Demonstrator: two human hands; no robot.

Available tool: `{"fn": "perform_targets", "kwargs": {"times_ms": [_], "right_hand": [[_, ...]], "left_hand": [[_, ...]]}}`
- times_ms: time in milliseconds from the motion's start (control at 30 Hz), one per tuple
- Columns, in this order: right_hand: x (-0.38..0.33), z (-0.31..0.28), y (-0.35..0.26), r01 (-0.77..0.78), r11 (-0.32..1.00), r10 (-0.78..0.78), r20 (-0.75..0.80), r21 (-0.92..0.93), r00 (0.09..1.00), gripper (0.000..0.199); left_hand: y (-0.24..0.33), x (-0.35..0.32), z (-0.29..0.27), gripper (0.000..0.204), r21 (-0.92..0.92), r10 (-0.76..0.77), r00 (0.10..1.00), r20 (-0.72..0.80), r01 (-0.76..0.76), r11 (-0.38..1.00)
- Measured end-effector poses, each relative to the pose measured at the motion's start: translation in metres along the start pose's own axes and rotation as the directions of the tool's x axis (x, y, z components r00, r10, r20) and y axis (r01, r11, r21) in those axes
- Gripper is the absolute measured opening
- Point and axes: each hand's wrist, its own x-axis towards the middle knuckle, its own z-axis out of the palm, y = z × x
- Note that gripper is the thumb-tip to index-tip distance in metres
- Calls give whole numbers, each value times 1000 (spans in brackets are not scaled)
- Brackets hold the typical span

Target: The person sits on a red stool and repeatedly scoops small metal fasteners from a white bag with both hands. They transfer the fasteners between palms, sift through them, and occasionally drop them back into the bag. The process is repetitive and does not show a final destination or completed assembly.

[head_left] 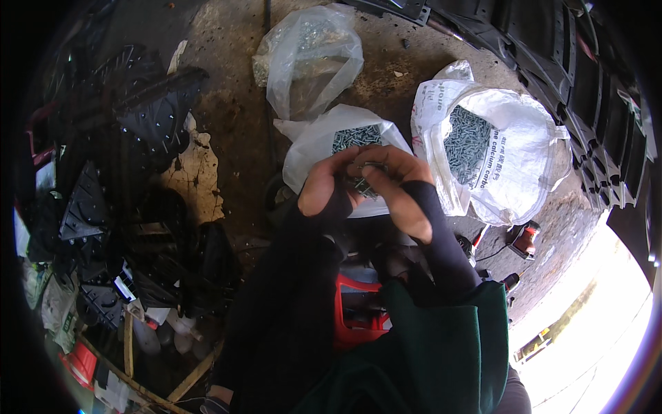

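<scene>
My left hand (323, 185) and my right hand (407, 196) are brought together in front of me, fingers curled inward. Between them sits a small bunch of greyish-green screws (363, 186); the left palm cups them and the right fingers close over them, partly hiding them. Just beyond my hands lies an open clear plastic bag (301, 153) with a heap of the same kind of screws (355, 136). To the right stands a white woven sack (527, 169), its rim rolled back, holding many more screws (465, 141).
Another clear plastic bag (314, 83) lies farther off with small metal pieces inside. Black plastic parts (86, 203) are piled at left, and black slatted parts (552, 62) are stacked at right. A red stool (348, 331) is below me. Red-and-black tools (527, 238) lie at right.
</scene>
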Motion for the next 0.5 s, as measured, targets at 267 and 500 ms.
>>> {"fn": "perform_targets", "kwargs": {"times_ms": [267, 500], "right_hand": [[10, -16, 6, -247, 854, 213, 125, 458, 969, 25], [-1, -7, 1, -45, 952, 75, -86, 302, 993, 21]], "left_hand": [[3, 0, -4, 32, 41, 11, 993, 118, -16, 999], [1, -8, 16, 37, -107, 66, 993, 94, -56, 993]]}}
